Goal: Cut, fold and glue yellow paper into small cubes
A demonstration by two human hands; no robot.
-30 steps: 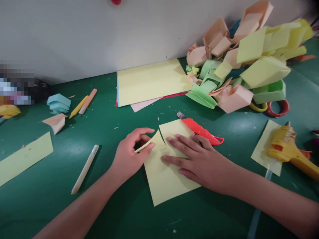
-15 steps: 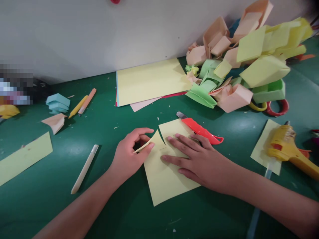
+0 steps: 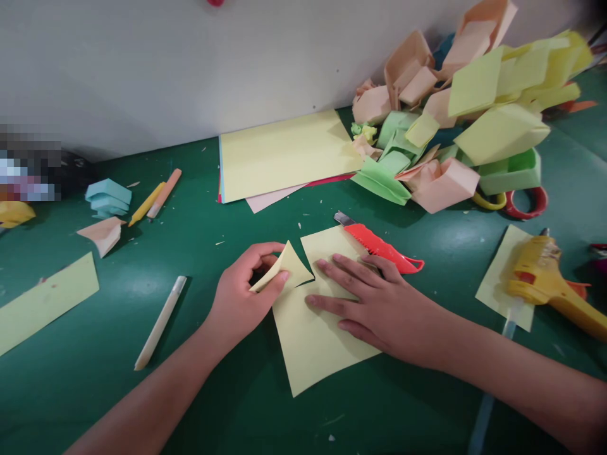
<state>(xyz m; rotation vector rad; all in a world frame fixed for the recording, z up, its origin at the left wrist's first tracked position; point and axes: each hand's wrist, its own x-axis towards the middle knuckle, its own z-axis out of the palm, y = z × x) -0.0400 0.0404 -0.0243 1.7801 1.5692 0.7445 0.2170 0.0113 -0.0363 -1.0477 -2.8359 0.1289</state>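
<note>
A pale yellow sheet of paper (image 3: pixel 313 347) lies on the green table, with slits running in from its far edge and left side. My left hand (image 3: pixel 249 287) is closed on the corner flap between these slits, thumb on top, and holds it curled upward. My right hand (image 3: pixel 379 303) rests flat on the sheet with its fingers spread. A red utility knife (image 3: pixel 382 248), its blade out, lies just beyond my right fingers, partly over the sheet's far edge.
A stack of coloured paper (image 3: pixel 289 155) lies by the wall. Folded paper shapes (image 3: pixel 441 126) are heaped at the back right, beside a roll of red tape (image 3: pixel 526 203). A yellow glue gun (image 3: pixel 538 268) lies at right. A whitish stick (image 3: pixel 161 322) and a paper strip (image 3: pixel 50 303) lie left.
My left hand has pulled the corner flap up and to the left, so the slits gape wider. My right hand has stayed in place on the sheet.
</note>
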